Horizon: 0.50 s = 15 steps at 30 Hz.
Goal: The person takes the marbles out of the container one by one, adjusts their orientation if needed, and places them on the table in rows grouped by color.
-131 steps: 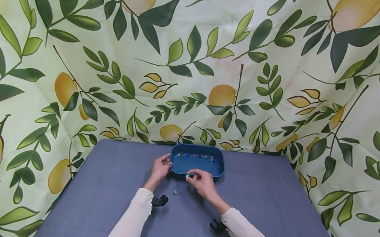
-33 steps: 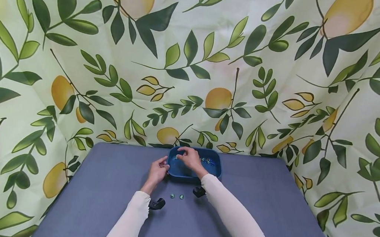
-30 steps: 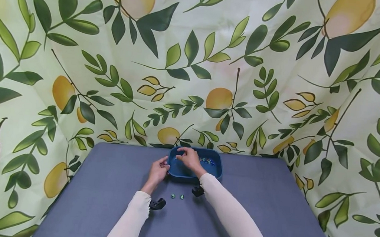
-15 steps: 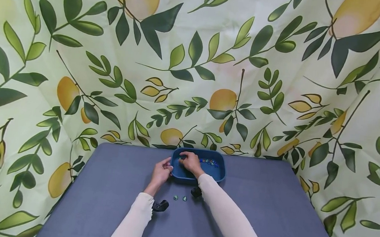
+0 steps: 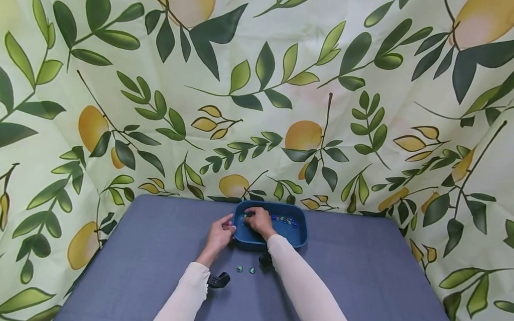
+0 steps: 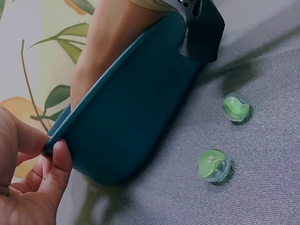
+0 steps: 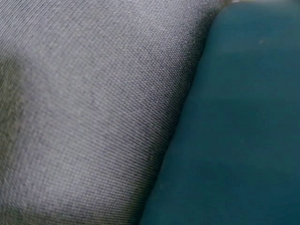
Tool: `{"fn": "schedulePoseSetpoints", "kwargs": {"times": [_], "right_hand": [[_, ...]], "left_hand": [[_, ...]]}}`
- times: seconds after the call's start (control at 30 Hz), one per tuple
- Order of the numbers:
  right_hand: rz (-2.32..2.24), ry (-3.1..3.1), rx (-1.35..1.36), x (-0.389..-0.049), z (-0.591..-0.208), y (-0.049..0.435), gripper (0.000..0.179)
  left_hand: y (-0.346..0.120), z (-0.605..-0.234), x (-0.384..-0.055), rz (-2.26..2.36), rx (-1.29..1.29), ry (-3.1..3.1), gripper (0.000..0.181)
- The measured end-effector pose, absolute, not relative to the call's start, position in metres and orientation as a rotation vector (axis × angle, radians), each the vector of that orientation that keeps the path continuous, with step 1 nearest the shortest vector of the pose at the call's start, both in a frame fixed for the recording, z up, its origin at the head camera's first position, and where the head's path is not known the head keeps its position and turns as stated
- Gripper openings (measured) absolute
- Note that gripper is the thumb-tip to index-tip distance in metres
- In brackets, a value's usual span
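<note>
A dark blue rectangular tub (image 5: 293,240) stands on the cloth near the back wall. My left hand (image 5: 221,234) pinches its left rim between thumb and fingers, as the left wrist view shows. Inside the tub, at its left end, my right hand (image 5: 261,222) reaches down with bent fingers, its fingertips close to a small greenish marble (image 5: 245,215); I cannot tell whether they grip it. Several coloured marbles (image 5: 289,221) lie along the back right of the tub. On the cloth in front sit two clear marbles with green swirls, a left one (image 5: 240,269) and a right one (image 5: 252,270).
Grey-blue cloth (image 5: 343,278) covers the table. A hanging fabric printed with lemons and leaves (image 5: 262,151) rises behind and at both sides. Black wrist devices, a left one (image 5: 219,280) and a right one (image 5: 265,260), jut out below the hands. The right wrist view shows only cloth and tub wall.
My right hand, earlier holding a green marble at the tub's front, is now inside at the left, fingertips drawn closer together. A second green marble lies on the cloth. The left hand stays put.
</note>
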State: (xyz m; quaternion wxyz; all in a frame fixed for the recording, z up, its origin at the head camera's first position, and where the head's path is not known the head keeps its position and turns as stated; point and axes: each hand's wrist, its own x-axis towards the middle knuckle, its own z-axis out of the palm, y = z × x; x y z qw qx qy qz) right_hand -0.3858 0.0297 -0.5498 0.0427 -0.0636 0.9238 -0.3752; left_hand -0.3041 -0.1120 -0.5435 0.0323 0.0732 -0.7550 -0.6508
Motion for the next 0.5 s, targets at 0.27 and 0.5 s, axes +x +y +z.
{"fn": "schedulePoseSetpoints", "kwargs": {"times": [0.27,0.5], "right_hand": [[-1.056,2.865,-0.206,-0.3854,-0.5502,0.0337,0.016],[-1.094,2.869,-0.292,-0.3856,-0.5449,0.0351,0.015]], "left_hand": [[-0.1077,-0.5432,-0.3036,-2.014,0.225,-2.32,0.048],[-0.1108,-0.5432,-0.303,-2.001,0.237,-2.332,0.048]]}}
